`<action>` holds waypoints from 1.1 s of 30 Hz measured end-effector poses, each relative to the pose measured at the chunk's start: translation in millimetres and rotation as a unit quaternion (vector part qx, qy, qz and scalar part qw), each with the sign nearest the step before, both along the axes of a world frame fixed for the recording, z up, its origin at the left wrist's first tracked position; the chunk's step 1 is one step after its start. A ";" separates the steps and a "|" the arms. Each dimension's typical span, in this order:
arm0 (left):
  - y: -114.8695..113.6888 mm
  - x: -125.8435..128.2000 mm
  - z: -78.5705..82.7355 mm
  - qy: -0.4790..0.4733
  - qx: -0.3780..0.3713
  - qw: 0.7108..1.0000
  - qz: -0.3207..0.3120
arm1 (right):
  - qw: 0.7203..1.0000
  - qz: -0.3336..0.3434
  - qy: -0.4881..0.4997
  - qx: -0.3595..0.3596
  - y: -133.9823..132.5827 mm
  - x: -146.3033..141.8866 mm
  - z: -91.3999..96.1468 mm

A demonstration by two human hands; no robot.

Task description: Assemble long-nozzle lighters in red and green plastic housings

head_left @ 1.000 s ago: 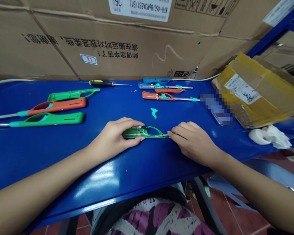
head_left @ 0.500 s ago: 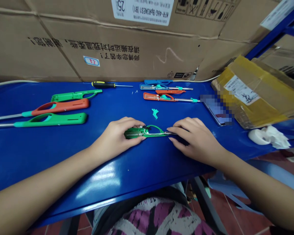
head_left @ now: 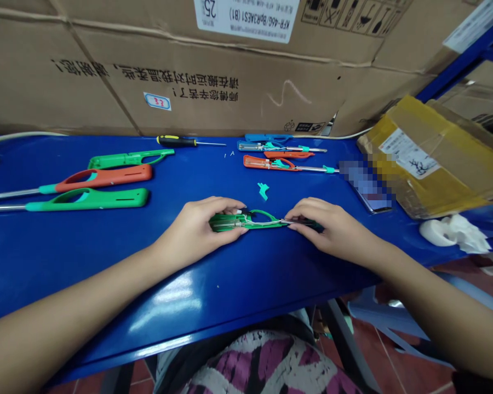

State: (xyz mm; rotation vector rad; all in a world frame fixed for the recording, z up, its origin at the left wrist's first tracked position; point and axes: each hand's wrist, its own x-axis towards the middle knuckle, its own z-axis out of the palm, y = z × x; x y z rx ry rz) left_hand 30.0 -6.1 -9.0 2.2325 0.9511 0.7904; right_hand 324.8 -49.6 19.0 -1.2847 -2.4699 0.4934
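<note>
An opened green lighter half-shell [head_left: 258,221] with wires and metal parts inside lies on the blue table [head_left: 107,257]. My left hand [head_left: 201,225] is closed over its handle end, thumb and fingers gripping it. My right hand [head_left: 326,227] is closed on the thin metal tube end of the same lighter, fingers pinched along it. A small teal trigger piece [head_left: 263,190] lies loose just beyond the lighter.
At the left lie a green shell [head_left: 127,159], an orange lighter [head_left: 98,178] and a green lighter [head_left: 86,198]. A screwdriver [head_left: 181,142] and more opened lighters [head_left: 283,155] lie at the back. Cardboard boxes [head_left: 213,82] wall the rear; a taped parcel [head_left: 435,153] and white tape roll [head_left: 443,230] sit right.
My right hand has slid a little to the right along the lighter's metal tube. My left hand stays on the handle end.
</note>
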 end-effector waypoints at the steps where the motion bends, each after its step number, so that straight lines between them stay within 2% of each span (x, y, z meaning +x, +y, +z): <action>1: 0.6 -0.2 0.5 -0.003 -0.015 1.000 0.006 | 1.000 0.001 0.016 -0.018 1.1 0.3 2.1; 5: 2.8 -1.5 3.4 -0.008 -0.064 0.998 0.018 | 0.997 0.026 0.055 -0.042 7.5 -1.2 9.2; 9: 3.1 -3.1 7.1 0.009 -0.065 0.998 0.014 | 0.996 0.035 0.065 -0.042 13.3 -3.2 12.1; 22: 5.9 -6.5 8.3 0.044 0.044 0.997 -0.044 | 0.998 0.029 0.040 -0.049 10.6 -8.3 17.9; 26: -2.8 3.8 16.1 0.062 0.096 0.993 -0.035 | 0.998 0.033 0.039 -0.044 9.8 -10.4 16.7; 33: -12.2 26.7 27.0 0.125 0.127 0.983 -0.039 | 0.999 0.033 0.005 -0.001 5.1 -8.1 11.2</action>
